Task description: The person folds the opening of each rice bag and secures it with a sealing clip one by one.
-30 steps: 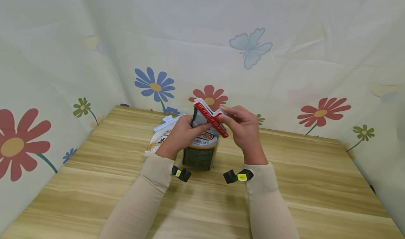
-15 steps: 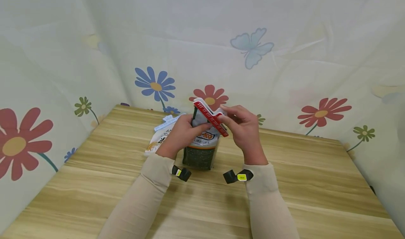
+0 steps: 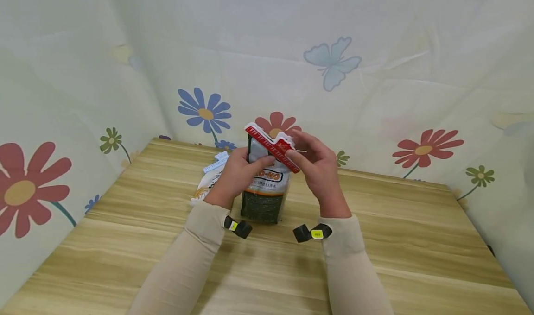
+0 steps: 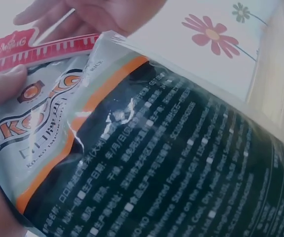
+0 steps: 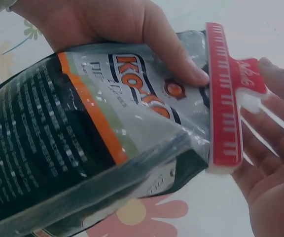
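Note:
A dark green and silver rice bag [image 3: 263, 208] stands on the wooden table in the head view. Across its top sits a slanted red bag clip [image 3: 271, 148] with a piano-key pattern and a white back side. My left hand [image 3: 235, 176] grips the bag's upper part just under the clip, thumb [image 5: 181, 69] across the front. My right hand [image 3: 323, 171] is at the clip's handle tab, its thumb tip at the tab's edge. In the right wrist view the other right fingers [image 5: 267, 133] are spread loosely behind the clip.
Behind my left hand lies a white printed bag [image 3: 207, 185] with a light blue piano-key clip [image 3: 214, 163] on it, partly hidden. The wooden table [image 3: 396, 241] meets a flower-printed cloth [image 3: 375, 102] at the back and sides.
The red clip and the bag's top have shifted slightly up and left. My right fingers have loosened and spread from the clip's tab, whose red face now shows. My left hand keeps its grip.

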`<move>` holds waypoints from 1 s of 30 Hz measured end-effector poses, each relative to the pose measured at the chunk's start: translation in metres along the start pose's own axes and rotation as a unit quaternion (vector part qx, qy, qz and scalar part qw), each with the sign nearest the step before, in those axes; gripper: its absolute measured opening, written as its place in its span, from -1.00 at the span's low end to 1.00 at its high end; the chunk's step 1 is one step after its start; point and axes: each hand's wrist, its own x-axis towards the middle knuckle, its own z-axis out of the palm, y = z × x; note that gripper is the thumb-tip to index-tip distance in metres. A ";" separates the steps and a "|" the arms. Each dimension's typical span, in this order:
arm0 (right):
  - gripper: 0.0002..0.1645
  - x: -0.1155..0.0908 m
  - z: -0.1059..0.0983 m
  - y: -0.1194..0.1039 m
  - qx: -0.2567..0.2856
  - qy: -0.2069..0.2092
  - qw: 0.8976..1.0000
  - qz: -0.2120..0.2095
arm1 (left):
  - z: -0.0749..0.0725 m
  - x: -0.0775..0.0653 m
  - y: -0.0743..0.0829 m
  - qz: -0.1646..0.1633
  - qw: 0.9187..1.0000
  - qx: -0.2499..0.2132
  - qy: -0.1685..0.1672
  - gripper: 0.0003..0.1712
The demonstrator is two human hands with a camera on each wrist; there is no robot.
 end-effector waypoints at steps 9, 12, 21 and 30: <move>-0.43 0.005 -0.008 0.006 -0.041 -0.028 0.996 0.074 | -0.002 0.003 0.000 -0.020 0.999 -0.043 0.025 -0.60; -0.39 0.006 -0.013 0.008 -0.048 -0.053 0.992 0.102 | -0.007 0.003 -0.001 -0.031 0.999 -0.008 0.004 -0.55; -0.20 0.006 -0.028 0.022 -0.077 -0.181 0.965 0.175 | -0.034 0.005 -0.009 -0.066 0.986 0.089 -0.125 -0.26; -0.26 0.004 -0.021 0.044 -0.098 -0.291 0.931 0.195 | -0.040 0.002 -0.011 -0.106 0.960 0.152 -0.211 -0.12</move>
